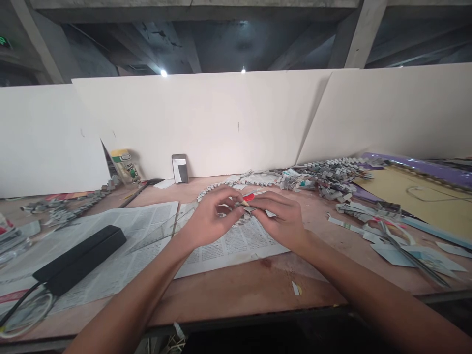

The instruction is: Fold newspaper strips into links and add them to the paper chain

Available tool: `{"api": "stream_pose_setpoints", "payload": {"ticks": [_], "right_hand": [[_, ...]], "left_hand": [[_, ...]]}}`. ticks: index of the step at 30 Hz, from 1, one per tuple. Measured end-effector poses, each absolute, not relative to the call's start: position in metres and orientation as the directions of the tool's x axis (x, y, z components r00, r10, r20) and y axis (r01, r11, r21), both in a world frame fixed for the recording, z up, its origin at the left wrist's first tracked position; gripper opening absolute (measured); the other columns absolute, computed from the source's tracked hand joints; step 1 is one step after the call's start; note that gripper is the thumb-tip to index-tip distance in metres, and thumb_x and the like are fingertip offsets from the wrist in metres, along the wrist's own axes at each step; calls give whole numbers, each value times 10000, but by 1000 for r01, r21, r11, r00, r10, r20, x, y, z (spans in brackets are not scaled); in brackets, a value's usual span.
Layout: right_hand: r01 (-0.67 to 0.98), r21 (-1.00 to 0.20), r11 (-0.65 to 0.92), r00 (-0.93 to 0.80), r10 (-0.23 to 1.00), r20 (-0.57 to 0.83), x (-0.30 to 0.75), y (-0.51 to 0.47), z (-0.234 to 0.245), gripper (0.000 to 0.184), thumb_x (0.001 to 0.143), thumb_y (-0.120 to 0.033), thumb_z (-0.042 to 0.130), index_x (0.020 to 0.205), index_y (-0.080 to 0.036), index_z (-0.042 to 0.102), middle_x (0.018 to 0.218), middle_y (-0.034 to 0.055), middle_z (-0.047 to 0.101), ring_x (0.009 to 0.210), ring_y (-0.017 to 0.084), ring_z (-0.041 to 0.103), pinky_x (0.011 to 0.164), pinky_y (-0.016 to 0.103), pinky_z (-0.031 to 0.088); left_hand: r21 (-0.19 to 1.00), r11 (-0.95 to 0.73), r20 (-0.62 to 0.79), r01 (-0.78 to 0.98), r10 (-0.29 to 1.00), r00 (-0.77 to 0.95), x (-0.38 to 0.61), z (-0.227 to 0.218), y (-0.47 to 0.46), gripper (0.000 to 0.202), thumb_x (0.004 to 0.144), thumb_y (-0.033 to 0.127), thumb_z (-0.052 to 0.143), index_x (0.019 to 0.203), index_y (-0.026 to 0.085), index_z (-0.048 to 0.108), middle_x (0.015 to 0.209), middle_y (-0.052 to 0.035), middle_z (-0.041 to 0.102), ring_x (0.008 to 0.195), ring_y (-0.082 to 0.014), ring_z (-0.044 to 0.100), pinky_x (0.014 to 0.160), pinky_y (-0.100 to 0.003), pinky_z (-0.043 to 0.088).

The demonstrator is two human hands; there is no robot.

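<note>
Above the newspaper, my left hand and my right hand come together fingertip to fingertip. Between them is a small folded paper piece, pinched by thumb and fingers from both sides. My fingers cover much of it, so its exact folds are hidden. A small red patch shows just behind the fingertips; what it belongs to is unclear. Just beyond my hands, a chain of folded paper links curves across the table. A clear set square lies left of my left hand.
A black power adapter lies at left. Near the white board stand a phone and a yellow-lidded jar. To the right are piled paper chains, paper scraps and scissors.
</note>
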State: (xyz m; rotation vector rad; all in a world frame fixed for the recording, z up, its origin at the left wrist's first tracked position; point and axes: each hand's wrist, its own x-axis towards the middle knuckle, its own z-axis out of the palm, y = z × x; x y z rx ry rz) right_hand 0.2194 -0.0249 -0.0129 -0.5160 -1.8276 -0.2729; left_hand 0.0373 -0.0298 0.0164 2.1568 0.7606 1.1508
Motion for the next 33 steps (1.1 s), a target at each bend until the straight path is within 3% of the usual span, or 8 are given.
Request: {"api": "stream_pose_setpoints", "payload": {"ticks": [4,8,15,20,25,33], "right_hand": [[484,-74,872,-243,215,946,218,-25,-14,181,804,-98,555,847,-220,682,761,42,706,738,157,669,663,277,544],[496,-49,867,-276,211,938,217,-24,-16,223,813,-75,510,811,-210,688,785,46,706,738,145,665,664,260,530],[485,-203,851,-310,384,870,220,-26,-8,109,840,-166,565,859,-179,672,708,25,663,649,131,595,610,248,464],[577,-199,792,-360,466,808,220,-32,0,218,909,-183,442,859,-165,654,685,26,623,647,135,555,601,255,426],[561,-175,809,-336,416,845,218,-29,-7,186,877,-168,503,940,-199,675,790,18,704,695,135,617,638,249,451],[635,-116,764,-280,368,887,211,-32,-7,191,819,-151,533,840,-200,717,852,28,711,688,136,639,635,249,487]], "left_hand": [[813,-558,451,165,783,429,41,16,-30,182,833,338,550,845,158,567,926,-44,539,650,-117,595,565,-275,551],[897,-432,351,94,825,442,43,14,-28,241,789,381,611,825,148,562,927,-39,569,701,-138,634,637,-310,590],[919,-395,369,6,862,348,39,14,-21,217,767,334,654,767,132,574,893,-57,654,707,-143,661,686,-289,577],[952,-296,306,-79,912,274,37,14,-15,228,779,345,644,838,127,613,989,-93,671,704,-134,666,683,-263,568],[962,-215,264,-167,884,385,35,13,-11,204,788,314,642,862,125,642,1068,-105,655,716,-120,647,654,-240,544],[955,-43,178,-293,874,452,35,11,-9,154,794,258,642,852,116,653,1057,-104,656,703,-98,623,657,-219,521]]}}
